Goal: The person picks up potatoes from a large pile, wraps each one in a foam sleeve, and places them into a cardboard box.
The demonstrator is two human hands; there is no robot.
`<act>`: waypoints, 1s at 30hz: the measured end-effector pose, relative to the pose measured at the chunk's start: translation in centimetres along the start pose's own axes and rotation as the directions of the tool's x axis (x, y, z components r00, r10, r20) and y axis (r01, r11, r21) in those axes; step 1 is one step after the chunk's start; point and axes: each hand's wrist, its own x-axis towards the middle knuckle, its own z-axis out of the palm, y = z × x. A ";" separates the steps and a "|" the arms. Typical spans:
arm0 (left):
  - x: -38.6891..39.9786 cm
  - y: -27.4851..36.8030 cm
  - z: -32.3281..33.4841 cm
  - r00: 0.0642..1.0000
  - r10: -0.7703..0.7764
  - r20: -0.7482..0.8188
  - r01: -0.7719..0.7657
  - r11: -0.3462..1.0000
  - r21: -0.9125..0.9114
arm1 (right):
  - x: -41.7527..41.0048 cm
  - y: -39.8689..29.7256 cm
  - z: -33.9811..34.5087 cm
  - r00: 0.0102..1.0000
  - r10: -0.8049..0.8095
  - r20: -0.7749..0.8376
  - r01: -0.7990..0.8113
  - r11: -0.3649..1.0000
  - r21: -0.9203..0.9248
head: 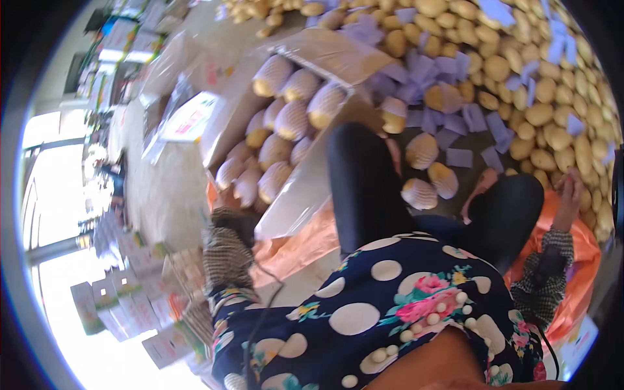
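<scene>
My left hand [226, 198] is at the lower left corner of a cardboard box [298, 207] lined with clear plastic. Its fingers are beside the potatoes in white foam net sleeves [292, 119] in that box; what it grips is hidden. On the far right, my right hand [569, 189] reaches to the edge of a large heap of loose potatoes [541, 114]. Its fingers are slightly apart, and nothing shows in them. Several sleeved potatoes [420, 194] lie on the dark floor between the box and my right knee.
Flat purple foam sleeves [434, 73] are scattered beside the heap. An orange plastic sack [577, 263] lies under my right forearm, and orange sheeting [297, 241] runs below the box. Another plastic-lined box [190, 117] stands further left. Stacked cartons [131, 302] are at lower left.
</scene>
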 end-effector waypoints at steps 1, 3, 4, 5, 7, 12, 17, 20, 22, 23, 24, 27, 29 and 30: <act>1.6 -2.9 0.7 0.993 0.004 0.118 -0.026 0.983 0.180 | -1.4 3.1 -1.4 0.992 0.125 -0.031 -0.125 0.992 0.000; 6.3 7.9 -8.3 0.921 -0.064 0.385 -0.054 0.956 0.288 | -6.8 13.1 -9.0 0.920 0.381 -0.094 -0.387 0.921 -0.046; 7.3 9.8 -10.7 0.990 0.050 0.133 -0.059 0.996 0.063 | -9.6 15.0 -8.8 0.976 0.210 -0.063 -0.217 0.890 -0.400; 9.9 13.6 -12.3 0.978 0.148 -0.146 -0.174 0.967 -0.185 | -13.4 20.9 -13.3 0.996 0.085 0.005 -0.054 0.679 -0.732; 12.5 22.2 -16.9 0.775 0.437 -0.457 -0.600 0.735 -0.315 | -18.7 23.0 -13.4 0.906 0.418 -0.073 -0.369 0.691 -0.622; 12.6 50.1 -21.5 0.378 0.842 -0.386 -0.921 0.301 -0.245 | -25.4 24.0 -15.0 0.801 0.569 -0.187 -0.490 0.443 -0.751; 13.0 67.9 -19.6 0.293 0.936 -0.197 -0.937 0.239 -0.256 | -26.9 24.1 -16.2 0.733 0.645 -0.217 -0.539 0.356 -0.763; 14.6 76.3 -20.3 0.420 0.887 -0.191 -0.888 0.357 -0.290 | -27.4 23.9 -17.5 0.697 0.675 -0.244 -0.559 0.298 -0.774; 15.9 80.5 -21.9 0.471 0.861 -0.192 -0.871 0.419 -0.258 | -27.7 23.8 -18.2 0.675 0.693 -0.252 -0.565 0.265 -0.782; 16.6 82.5 -22.3 0.520 0.824 -0.224 -0.848 0.466 -0.254 | -27.8 23.8 -18.5 0.667 0.701 -0.254 -0.565 0.253 -0.785; 17.8 82.4 -22.9 0.594 0.763 -0.254 -0.804 0.554 -0.217 | -27.0 25.1 -17.3 0.672 0.710 -0.210 -0.554 0.295 -0.778; 18.6 86.3 -21.9 0.654 0.713 -0.252 -0.749 0.564 -0.346 | -27.5 24.9 -18.4 0.654 0.716 -0.243 -0.567 0.252 -0.784; 19.1 88.2 -20.5 0.727 0.645 -0.235 -0.666 0.580 -0.469 | -27.8 25.0 -19.1 0.639 0.724 -0.261 -0.570 0.217 -0.792; 18.8 88.6 -20.3 0.764 0.606 -0.222 -0.618 0.588 -0.521 | -27.9 25.1 -19.5 0.635 0.727 -0.262 -0.571 0.213 -0.793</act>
